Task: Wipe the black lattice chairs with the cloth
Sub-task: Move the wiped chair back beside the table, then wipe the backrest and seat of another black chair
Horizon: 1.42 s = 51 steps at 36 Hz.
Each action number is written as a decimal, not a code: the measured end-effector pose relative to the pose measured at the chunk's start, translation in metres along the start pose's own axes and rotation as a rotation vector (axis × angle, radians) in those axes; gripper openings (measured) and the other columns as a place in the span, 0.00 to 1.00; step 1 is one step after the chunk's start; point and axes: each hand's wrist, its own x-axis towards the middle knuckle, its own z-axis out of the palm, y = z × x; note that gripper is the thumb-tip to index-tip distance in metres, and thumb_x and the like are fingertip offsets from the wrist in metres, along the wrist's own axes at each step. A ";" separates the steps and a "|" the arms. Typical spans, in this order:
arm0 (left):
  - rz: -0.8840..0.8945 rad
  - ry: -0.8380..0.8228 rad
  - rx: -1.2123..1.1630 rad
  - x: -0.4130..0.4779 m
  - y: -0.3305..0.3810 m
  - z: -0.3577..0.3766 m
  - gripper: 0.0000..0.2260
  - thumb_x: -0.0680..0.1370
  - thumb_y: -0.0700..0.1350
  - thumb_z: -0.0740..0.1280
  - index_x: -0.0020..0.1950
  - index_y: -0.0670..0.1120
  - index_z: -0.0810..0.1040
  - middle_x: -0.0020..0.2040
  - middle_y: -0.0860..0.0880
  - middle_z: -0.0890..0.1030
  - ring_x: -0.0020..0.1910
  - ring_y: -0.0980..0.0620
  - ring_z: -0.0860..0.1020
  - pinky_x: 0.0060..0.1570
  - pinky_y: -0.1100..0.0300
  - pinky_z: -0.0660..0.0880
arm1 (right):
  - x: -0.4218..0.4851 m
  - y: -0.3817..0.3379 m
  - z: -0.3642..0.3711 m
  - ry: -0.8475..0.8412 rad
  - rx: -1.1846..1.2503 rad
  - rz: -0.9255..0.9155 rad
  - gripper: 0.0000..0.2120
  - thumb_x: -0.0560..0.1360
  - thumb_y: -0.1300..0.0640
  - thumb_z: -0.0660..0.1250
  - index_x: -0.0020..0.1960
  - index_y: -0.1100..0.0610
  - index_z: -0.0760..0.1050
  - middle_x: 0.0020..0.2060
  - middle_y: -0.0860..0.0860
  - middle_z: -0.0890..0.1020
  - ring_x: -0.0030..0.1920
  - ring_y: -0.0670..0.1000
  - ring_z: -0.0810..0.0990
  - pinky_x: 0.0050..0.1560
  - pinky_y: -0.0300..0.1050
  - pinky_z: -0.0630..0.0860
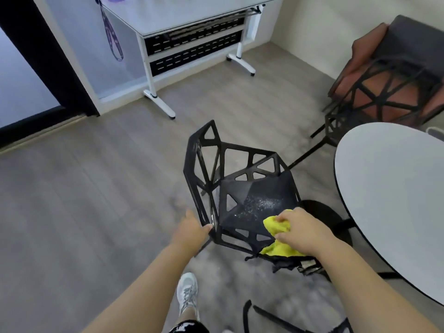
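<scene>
A black lattice chair (pixel 224 162) stands in the middle of the floor, its seat speckled with wet droplets. My left hand (pixel 189 228) grips the chair's left frame edge near the front. My right hand (pixel 300 228) holds a yellow cloth (pixel 276 227) bunched against the seat's front right corner; part of the cloth hangs below the seat edge. A second black lattice chair (pixel 384 92) stands at the far right, in front of brown and grey cushions.
A round white table (pixel 394 200) fills the right side, close to the chair. A white desk on wheels (pixel 192 18) stands at the back with a purple lanyard (pixel 113 42) hanging from it. Another black chair part (pixel 276 318) shows at the bottom. My white shoe (pixel 187 292) is below.
</scene>
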 end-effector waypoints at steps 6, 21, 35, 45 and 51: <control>0.106 -0.068 -0.037 0.037 -0.008 0.000 0.17 0.76 0.50 0.67 0.60 0.44 0.68 0.53 0.44 0.76 0.52 0.44 0.76 0.48 0.56 0.73 | 0.034 -0.033 -0.003 -0.022 0.026 0.031 0.21 0.72 0.44 0.66 0.65 0.43 0.70 0.56 0.46 0.68 0.53 0.51 0.77 0.51 0.47 0.74; 0.188 -0.033 -0.079 0.071 -0.017 -0.023 0.06 0.78 0.42 0.63 0.54 0.43 0.70 0.46 0.46 0.77 0.47 0.46 0.77 0.43 0.59 0.70 | 0.092 -0.074 -0.014 -0.086 -0.003 0.011 0.21 0.74 0.45 0.65 0.66 0.44 0.69 0.60 0.48 0.68 0.56 0.52 0.75 0.45 0.44 0.71; 0.164 0.174 0.028 0.150 -0.044 -0.132 0.04 0.79 0.40 0.60 0.53 0.43 0.70 0.45 0.43 0.78 0.43 0.45 0.77 0.44 0.50 0.76 | 0.156 -0.136 -0.041 -0.079 -0.086 -0.071 0.22 0.74 0.44 0.65 0.67 0.43 0.68 0.61 0.47 0.67 0.53 0.52 0.76 0.45 0.46 0.73; 0.163 0.291 0.116 0.220 -0.031 -0.196 0.06 0.79 0.39 0.58 0.55 0.43 0.71 0.40 0.42 0.77 0.37 0.43 0.77 0.40 0.48 0.78 | 0.216 -0.186 -0.068 -0.014 -0.142 -0.176 0.21 0.75 0.44 0.62 0.67 0.42 0.66 0.64 0.46 0.66 0.58 0.52 0.74 0.50 0.47 0.74; 0.187 0.345 0.098 0.258 -0.020 -0.213 0.04 0.80 0.39 0.58 0.53 0.43 0.71 0.37 0.43 0.76 0.35 0.44 0.77 0.38 0.51 0.77 | 0.256 -0.198 -0.082 0.056 -0.181 -0.221 0.22 0.76 0.44 0.62 0.69 0.43 0.65 0.66 0.47 0.65 0.58 0.52 0.75 0.46 0.44 0.72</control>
